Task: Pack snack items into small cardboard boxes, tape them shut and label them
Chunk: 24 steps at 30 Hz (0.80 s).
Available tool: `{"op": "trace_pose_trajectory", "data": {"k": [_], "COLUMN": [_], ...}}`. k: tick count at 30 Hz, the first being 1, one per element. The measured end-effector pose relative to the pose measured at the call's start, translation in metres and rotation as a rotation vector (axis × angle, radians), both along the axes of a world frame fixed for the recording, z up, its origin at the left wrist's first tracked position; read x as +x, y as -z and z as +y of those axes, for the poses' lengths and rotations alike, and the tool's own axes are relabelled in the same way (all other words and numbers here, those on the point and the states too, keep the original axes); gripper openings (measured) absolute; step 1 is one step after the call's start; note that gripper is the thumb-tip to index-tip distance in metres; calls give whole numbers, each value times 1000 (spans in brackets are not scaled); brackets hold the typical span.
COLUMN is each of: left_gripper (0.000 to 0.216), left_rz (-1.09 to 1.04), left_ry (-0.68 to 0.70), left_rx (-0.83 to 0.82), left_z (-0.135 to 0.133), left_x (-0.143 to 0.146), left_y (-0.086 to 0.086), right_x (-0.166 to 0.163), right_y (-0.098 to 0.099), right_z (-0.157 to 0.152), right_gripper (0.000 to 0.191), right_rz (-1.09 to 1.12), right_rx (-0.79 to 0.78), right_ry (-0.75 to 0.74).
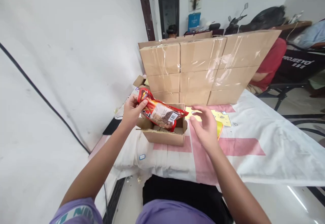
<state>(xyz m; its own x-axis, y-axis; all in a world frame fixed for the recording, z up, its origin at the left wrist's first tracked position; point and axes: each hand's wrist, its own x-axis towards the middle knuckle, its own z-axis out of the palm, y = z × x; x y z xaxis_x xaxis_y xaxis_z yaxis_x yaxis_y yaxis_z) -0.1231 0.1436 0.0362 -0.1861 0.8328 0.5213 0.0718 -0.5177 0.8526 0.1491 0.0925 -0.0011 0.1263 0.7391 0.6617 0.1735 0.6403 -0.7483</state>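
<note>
A red printed snack packet (162,113) with a white barcode label hangs tilted over a small cardboard box (165,137), its lower edge reaching into the box. My left hand (134,107) pinches the packet's upper left corner between thumb and fingers. To the right of the packet, my right hand (205,124) has its fingers apart and curved, with nothing in them. The box stands with its top flaps up, and part of its bare inside shows below the packet. Just beyond my right hand lies a yellow sheet (222,117) with spots on it.
A wall of taped cardboard boxes (198,68) stands behind the small box. A white and pink cloth (243,146) covers the table. A small blue-edged label (142,156) lies near the front. A person in a red top (273,58) sits beyond the boxes. A white wall (63,65) is close at left.
</note>
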Motion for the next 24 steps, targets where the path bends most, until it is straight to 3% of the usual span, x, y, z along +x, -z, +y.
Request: {"op": "trace_pose_trajectory", "data": {"k": [2,5,9,12,15,17,19,21,24], "left_gripper": [43,40,36,31,44,62,87,109,115], "left_rz": [-3,199,615,702,582,372,242,253,364], "left_ry": [3,63,178,63,-178,-215,-90,75,162], "left_rx": [6,-126,-372,-353,-252,-188,-136,-100,-75], "left_z": [0,2,0,-8,-23,-32,-38,-41,-39], "left_x": [0,-6,-24,-41,-60,-73,-81,-81,-66], "left_y": [7,17,31,43,65,88,112,131,141], "right_x": [-1,-8,-26,-39,-34,-17,3,19,21], "right_y": [-35,-55,-37,-17,-8,-4,3,16,40], "right_z": [16,39,62,69,64,55,46,39,33], "right_gripper": [42,27,14,15,18,16,23,33,48], "right_rz": [-266,-673,-1084,-1216,-1064,-795,-463,-193,-146], "right_rx": [-79,-145,-131,-129,-46,16,-5,-111,-273], "right_ry": [-112,-282,-282,-311,-377,-305,-140,-65,-256]}}
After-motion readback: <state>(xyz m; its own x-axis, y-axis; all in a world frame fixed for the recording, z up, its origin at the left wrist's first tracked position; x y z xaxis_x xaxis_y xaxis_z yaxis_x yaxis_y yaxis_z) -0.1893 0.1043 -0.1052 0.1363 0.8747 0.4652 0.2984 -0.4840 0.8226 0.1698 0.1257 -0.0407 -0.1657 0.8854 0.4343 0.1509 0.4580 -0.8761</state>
